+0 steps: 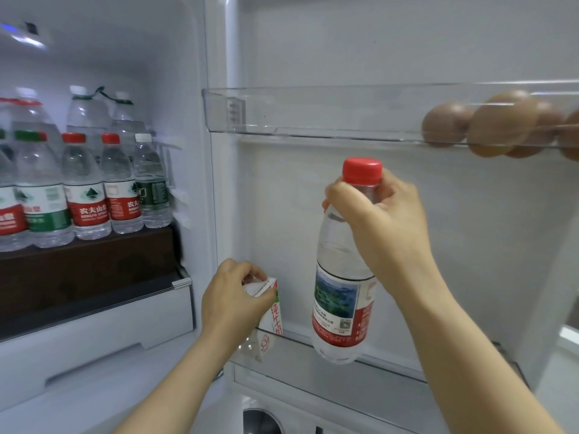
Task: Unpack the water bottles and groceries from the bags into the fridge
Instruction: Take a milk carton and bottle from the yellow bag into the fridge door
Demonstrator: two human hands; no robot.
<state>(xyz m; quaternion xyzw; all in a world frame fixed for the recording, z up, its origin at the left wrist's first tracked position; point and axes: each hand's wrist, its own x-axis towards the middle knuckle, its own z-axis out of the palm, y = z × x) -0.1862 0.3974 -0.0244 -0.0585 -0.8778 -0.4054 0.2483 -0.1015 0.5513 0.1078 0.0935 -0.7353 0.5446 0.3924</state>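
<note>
Two-handed, risks swinging the red-capped clear plastic water bottle (341, 292), neck-pinched in the right grip (385, 220) at the clear door shelf (394, 366), against the white milk carton (274, 311) held in the left grip (232, 296).

A clear, red-capped water bottle (340, 277) stands upright, base inside the door shelf (291, 352), right of a milk carton (273, 311) (tilted).

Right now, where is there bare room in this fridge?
The upper door bin is bare from its left wall to the eggs. In the lower door bin, a gap lies between the milk carton and the held water bottle. The inside shelf is crowded with bottles.
</note>
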